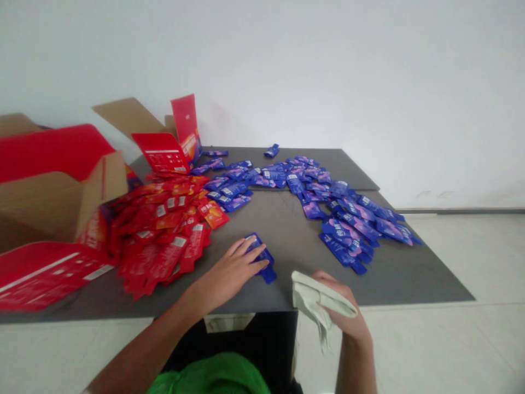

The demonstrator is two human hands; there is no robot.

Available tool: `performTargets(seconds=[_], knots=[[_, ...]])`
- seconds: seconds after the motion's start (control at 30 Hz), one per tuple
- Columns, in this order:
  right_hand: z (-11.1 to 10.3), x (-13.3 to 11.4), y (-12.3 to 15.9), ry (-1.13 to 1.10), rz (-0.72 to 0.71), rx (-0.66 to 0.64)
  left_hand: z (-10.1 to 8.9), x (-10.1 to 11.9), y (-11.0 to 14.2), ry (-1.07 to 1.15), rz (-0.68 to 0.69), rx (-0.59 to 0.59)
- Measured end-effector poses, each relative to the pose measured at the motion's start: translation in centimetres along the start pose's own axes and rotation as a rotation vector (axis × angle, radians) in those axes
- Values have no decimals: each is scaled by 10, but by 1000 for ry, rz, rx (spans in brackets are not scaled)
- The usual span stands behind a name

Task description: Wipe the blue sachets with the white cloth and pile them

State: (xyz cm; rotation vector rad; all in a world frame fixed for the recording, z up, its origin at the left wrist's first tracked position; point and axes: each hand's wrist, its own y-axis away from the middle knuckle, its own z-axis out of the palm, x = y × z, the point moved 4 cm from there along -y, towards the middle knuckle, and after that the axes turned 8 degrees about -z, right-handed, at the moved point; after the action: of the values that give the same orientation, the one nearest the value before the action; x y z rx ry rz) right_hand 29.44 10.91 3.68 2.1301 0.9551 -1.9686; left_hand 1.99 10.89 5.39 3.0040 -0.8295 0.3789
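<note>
1. We are curling our left hand (232,271) narrowly over a few blue sachets (267,272) close to the desk's (287,230) front edge; we cannot tell exactly how many lie beneath it.
2. We are closing our right hand (340,306) around one pale cloth (314,293) at that same front edge, with a fold of it hanging down past the desk.
3. We are seeing two heaps standing well apart, our left hand between them and nearer the front: a red sachet heap (159,241) on the left and a blue sachet heap (348,219) on the right, both too many to count.
4. We are seeing one lone blue sachet (271,150) near the far edge.
5. We are seeing two opened cardboard cartons (53,202) (172,142) with red flaps crowding the left side, touching the red heap.
</note>
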Motion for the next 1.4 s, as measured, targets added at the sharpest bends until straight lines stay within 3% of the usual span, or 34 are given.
performTargets(seconds=[0.17,0.27,0.43,0.6,0.7,0.8,0.87,0.97,1.07,1.13,1.27,1.4], knots=[[-2,-2,0,73,40,93,13,49,19,-14,-57,91],[-3,-2,-1,108,62,118,29,60,17,40,-93,104],[-4,7,6,145,116,137,29,46,18,152,-105,72],[-6,23,13,185,161,229,16,32,41,201,-10,106],[-5,24,0,228,176,332,12,31,59,181,4,191],[3,7,-31,350,80,383,15,32,73,123,-34,279],[17,-9,-55,436,-33,317,20,31,79,94,-67,311],[54,-21,-82,545,-135,45,30,30,83,69,-88,308],[92,-11,-92,668,-173,-346,36,29,83,64,-123,304],[102,4,-100,723,-163,-488,37,28,82,82,-140,304],[79,29,-134,851,-74,-421,35,28,79,145,-128,304],[54,23,-154,941,-14,-320,33,26,78,170,-135,313]])
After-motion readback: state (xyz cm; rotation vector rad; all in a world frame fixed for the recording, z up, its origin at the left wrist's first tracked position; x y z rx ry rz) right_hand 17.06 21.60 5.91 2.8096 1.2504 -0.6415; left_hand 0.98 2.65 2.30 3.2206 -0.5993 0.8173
